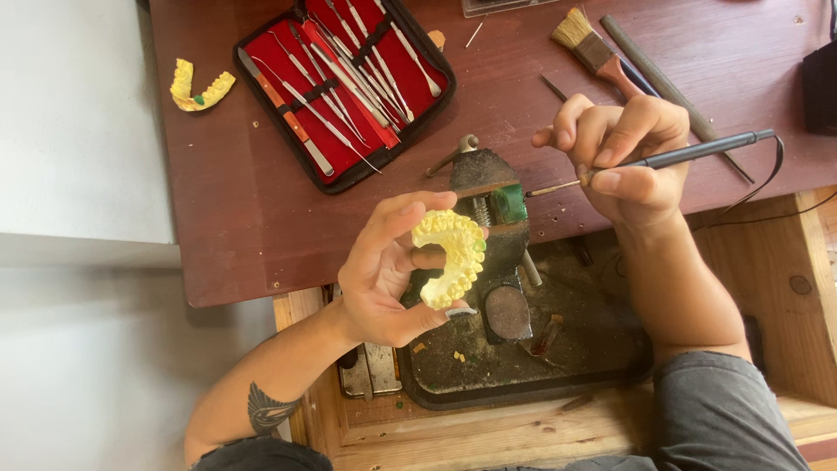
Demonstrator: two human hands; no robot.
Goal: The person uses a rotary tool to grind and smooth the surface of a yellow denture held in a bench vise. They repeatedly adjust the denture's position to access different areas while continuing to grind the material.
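The left hand [384,279] holds a yellow dental cast [451,257] above a small bench vise [497,218], fingers clamped on its curved edges; it looks stiff, light and brittle, best gripped by the base, not the teeth. The right hand [623,157] pinches a corded carving tool [671,157], tip just beside the cast, over the brown table [253,227]

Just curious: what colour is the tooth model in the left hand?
Pale yellow tooth model, seen best in the head view.

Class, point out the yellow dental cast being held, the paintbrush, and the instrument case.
yellow dental cast [451,255], head view, middle of the arch.
paintbrush [586,41], head view, ferrule.
instrument case [433,98], head view, right rim.
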